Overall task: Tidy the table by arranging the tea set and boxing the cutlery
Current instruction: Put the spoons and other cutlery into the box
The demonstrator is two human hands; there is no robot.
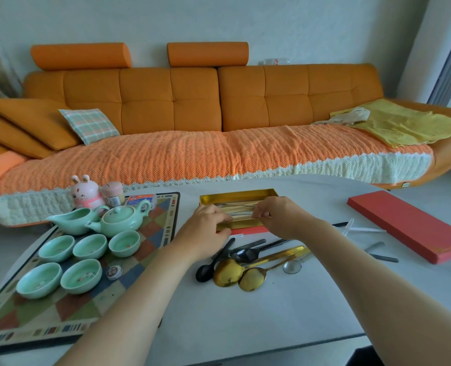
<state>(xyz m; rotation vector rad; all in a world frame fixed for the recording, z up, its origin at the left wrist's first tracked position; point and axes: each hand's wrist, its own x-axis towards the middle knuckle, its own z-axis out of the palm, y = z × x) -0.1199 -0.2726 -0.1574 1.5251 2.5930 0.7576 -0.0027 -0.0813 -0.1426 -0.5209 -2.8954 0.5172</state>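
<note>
A patterned mat (pixel 34 313) is lying on the left of a white table (pixel 245 326), with an orange sofa (pixel 192 101) running across the upper frame behind it. Five green cups (pixel 89 246) are sitting on the mat in two rows, and a green pitcher (pixel 74 220) and teapot (pixel 120 220) are standing just beyond them, with a pink rabbit (pixel 84 192) behind those. At centre, an open gold-lined box (pixel 237 194) is resting on the table. The left hand (pixel 206 228) is gripping the box's near wall at its left end, fingers curled over the edge. Pale cutlery (pixel 237 207) is lying lengthwise inside the box. The right hand (pixel 277 215) is reaching over the box's right end, fingertips drawn together and pinching that cutlery. Below the hands, a black spoon (pixel 204 272) and gold spoons (pixel 228 272) are lying loose in a heap on the table. At the right, a red lid (pixel 409 223) is lying flat, well apart from the box.
</note>
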